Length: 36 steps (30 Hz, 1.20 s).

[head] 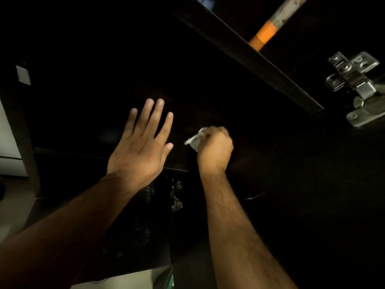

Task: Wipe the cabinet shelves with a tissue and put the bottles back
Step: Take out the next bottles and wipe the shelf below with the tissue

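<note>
The right hand [214,146] is squeezing a white tissue [194,140] in a fist over the dark shelf [179,155], while the left hand [141,142] is lying flat with fingers spread beside it.

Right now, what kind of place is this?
Likely inside a dark wooden cabinet, probably in a home. Signs: a shelf edge, a metal door hinge, and a bottle on the upper shelf. The right hand grips a tissue.
</note>
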{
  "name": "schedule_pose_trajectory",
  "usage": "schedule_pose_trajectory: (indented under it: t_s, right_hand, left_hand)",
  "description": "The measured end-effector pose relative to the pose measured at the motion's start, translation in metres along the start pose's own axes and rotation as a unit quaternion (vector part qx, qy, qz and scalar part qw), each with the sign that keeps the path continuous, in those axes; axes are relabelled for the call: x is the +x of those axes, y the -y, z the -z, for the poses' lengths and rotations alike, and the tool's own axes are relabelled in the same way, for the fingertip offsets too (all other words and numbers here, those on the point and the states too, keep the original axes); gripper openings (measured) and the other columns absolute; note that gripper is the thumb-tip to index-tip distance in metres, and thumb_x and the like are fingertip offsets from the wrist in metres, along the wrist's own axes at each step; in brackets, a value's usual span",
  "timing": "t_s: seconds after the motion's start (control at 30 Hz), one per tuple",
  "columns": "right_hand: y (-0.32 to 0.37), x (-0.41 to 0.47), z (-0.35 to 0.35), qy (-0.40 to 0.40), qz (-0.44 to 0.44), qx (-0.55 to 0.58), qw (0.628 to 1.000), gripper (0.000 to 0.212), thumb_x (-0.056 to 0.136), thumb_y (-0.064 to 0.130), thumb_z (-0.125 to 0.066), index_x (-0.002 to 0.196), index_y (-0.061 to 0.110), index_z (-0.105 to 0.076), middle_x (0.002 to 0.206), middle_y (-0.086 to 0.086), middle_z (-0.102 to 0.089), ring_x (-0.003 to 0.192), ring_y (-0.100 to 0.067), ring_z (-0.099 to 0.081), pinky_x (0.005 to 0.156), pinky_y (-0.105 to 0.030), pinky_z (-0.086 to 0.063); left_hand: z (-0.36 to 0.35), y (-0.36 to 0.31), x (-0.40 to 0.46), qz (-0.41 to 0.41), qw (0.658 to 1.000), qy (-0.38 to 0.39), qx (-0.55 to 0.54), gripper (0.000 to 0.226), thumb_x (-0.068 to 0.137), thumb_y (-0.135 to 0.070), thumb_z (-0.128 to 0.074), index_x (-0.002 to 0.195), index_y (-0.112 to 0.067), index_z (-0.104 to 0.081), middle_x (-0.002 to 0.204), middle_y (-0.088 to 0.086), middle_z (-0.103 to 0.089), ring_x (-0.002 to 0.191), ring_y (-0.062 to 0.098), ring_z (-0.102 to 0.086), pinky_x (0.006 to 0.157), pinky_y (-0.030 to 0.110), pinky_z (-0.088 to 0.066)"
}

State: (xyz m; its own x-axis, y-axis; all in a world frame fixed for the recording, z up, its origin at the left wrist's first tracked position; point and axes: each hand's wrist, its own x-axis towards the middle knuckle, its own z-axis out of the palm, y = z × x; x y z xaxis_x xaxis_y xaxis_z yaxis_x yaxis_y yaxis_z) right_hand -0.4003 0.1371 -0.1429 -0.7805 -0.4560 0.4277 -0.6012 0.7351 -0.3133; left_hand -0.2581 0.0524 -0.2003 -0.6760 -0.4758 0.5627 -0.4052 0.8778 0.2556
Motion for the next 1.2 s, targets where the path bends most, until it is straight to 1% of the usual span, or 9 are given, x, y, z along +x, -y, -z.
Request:
schedule_pose_trajectory:
  t_s: [0.13, 0.3, 0.43, 0.57, 0.67, 0.8, 0.97, 1.1, 1.2]
  right_hand:
    - [0.009, -0.006, -0.006, 0.108, 0.03, -0.184, 0.976, 0.02, 0.088, 0.011, -0.065, 0.107, 0.009, -0.069, 0.121, -0.011, -0.053, 0.104, -0.026, -0.057, 0.071, -0.031, -0.05]
    - [0.024, -0.007, 0.016, 0.187, 0.045, -0.309, 0.932, 0.033, 0.095, 0.023, -0.057, 0.121, 0.005, -0.06, 0.136, -0.015, -0.042, 0.123, -0.029, -0.043, 0.086, -0.036, -0.05]
    - [0.041, 0.001, 0.045, 0.152, 0.062, -0.427, 0.889, 0.046, 0.093, 0.029, -0.053, 0.133, 0.006, -0.053, 0.142, -0.018, -0.039, 0.128, -0.033, -0.037, 0.099, -0.044, -0.039]
    - [0.049, 0.013, 0.083, 0.125, 0.071, -0.474, 0.869, 0.046, 0.093, 0.035, -0.049, 0.131, 0.011, -0.055, 0.139, -0.013, -0.046, 0.129, -0.034, -0.036, 0.101, -0.047, -0.031]
    - [0.045, 0.014, 0.104, 0.113, 0.082, -0.501, 0.854, 0.051, 0.093, 0.04, -0.048, 0.132, 0.008, -0.054, 0.143, -0.014, -0.045, 0.135, -0.035, -0.03, 0.109, -0.051, -0.023]
    - [0.038, 0.007, 0.103, 0.118, 0.118, -0.539, 0.826, 0.064, 0.095, 0.046, -0.044, 0.141, 0.001, -0.043, 0.151, -0.017, -0.035, 0.142, -0.038, -0.02, 0.114, -0.055, -0.013]
    - [0.034, 0.003, 0.078, 0.138, 0.193, -0.565, 0.79, 0.038, 0.093, 0.028, -0.045, 0.124, 0.015, -0.064, 0.133, -0.01, -0.052, 0.128, -0.036, -0.038, 0.113, -0.055, -0.021]
    - [0.035, 0.004, 0.051, 0.174, 0.219, -0.562, 0.779, 0.028, 0.093, 0.024, -0.049, 0.115, 0.02, -0.067, 0.119, -0.005, -0.061, 0.118, -0.033, -0.045, 0.1, -0.047, -0.035]
    - [0.022, -0.006, 0.029, 0.222, 0.247, -0.545, 0.77, 0.023, 0.095, 0.027, -0.051, 0.11, 0.02, -0.067, 0.112, -0.003, -0.066, 0.114, -0.029, -0.048, 0.093, -0.041, -0.038]
  left_hand:
    - [0.001, 0.001, 0.0, 0.01, 1.0, -0.001, -0.003, 0.064, 0.1, -0.04, -0.026, 0.153, -0.007, -0.016, 0.161, 0.023, -0.004, 0.15, 0.035, 0.003, 0.12, 0.055, -0.007]
    - [0.001, 0.0, -0.001, 0.005, 1.0, 0.003, 0.018, 0.066, 0.1, -0.045, -0.02, 0.153, -0.008, -0.008, 0.161, 0.022, -0.001, 0.15, 0.035, 0.006, 0.12, 0.055, -0.006]
    - [0.008, 0.002, -0.002, 0.005, 1.0, 0.02, -0.018, 0.066, 0.101, -0.046, -0.022, 0.154, -0.009, -0.007, 0.162, 0.02, 0.003, 0.15, 0.032, 0.009, 0.121, 0.052, -0.003]
    - [0.024, 0.008, -0.004, 0.002, 0.993, 0.059, -0.098, 0.067, 0.101, -0.045, -0.027, 0.155, -0.013, -0.005, 0.163, 0.016, 0.006, 0.15, 0.028, 0.012, 0.122, 0.047, 0.001]
    - [0.04, 0.013, -0.013, 0.023, 0.989, 0.056, -0.136, 0.065, 0.101, -0.043, -0.032, 0.155, -0.013, -0.01, 0.163, 0.015, 0.0, 0.151, 0.027, 0.008, 0.123, 0.045, 0.001]
    - [0.061, 0.015, -0.031, 0.063, 0.99, 0.054, -0.116, 0.067, 0.099, -0.036, -0.044, 0.155, -0.013, -0.014, 0.163, 0.016, -0.002, 0.151, 0.027, 0.007, 0.123, 0.044, -0.001]
    - [0.079, 0.011, -0.043, 0.048, 0.991, 0.082, -0.098, 0.07, 0.098, -0.034, -0.047, 0.155, -0.015, -0.011, 0.163, 0.016, -0.001, 0.151, 0.027, 0.008, 0.123, 0.043, 0.001]
    - [0.081, 0.012, -0.053, 0.06, 0.99, 0.088, -0.089, 0.071, 0.097, -0.034, -0.049, 0.155, -0.015, -0.012, 0.163, 0.016, -0.003, 0.151, 0.028, 0.006, 0.123, 0.045, -0.003]
    - [0.078, 0.017, -0.065, 0.06, 0.99, 0.106, -0.071, 0.072, 0.096, -0.035, -0.048, 0.155, -0.016, -0.012, 0.163, 0.016, -0.005, 0.151, 0.028, 0.005, 0.122, 0.044, -0.002]
